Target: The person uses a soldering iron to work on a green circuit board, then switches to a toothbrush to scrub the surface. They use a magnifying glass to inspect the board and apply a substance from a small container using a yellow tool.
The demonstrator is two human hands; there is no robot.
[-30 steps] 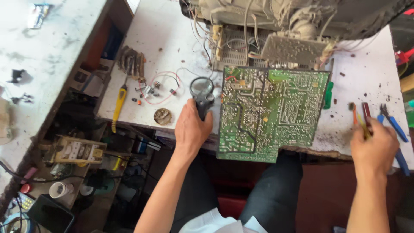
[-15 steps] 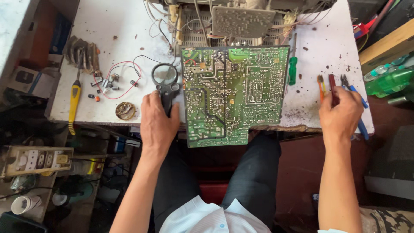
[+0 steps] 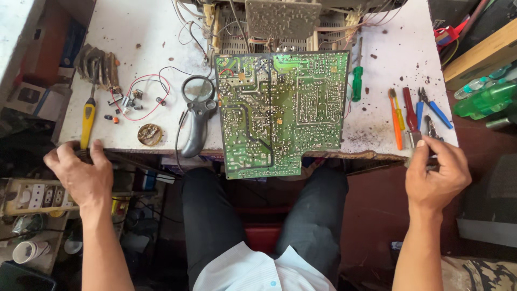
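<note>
The left hand (image 3: 81,175) is curled on the bench (image 3: 377,145) edge; the right hand (image 3: 435,175) pinches pliers (image 3: 431,129), best gripped firmly.

Well left of the left hand's fingers (image 3: 81,156), at the picture's upper left edge, sits a small grey and white box (image 3: 29,97) with a dark panel, and beside it a flat blue package (image 3: 69,43) stands on edge. Far up and right of the right hand's fingers (image 3: 431,145) lie green plastic bottles (image 3: 484,97), labels too blurred to tell.
</note>
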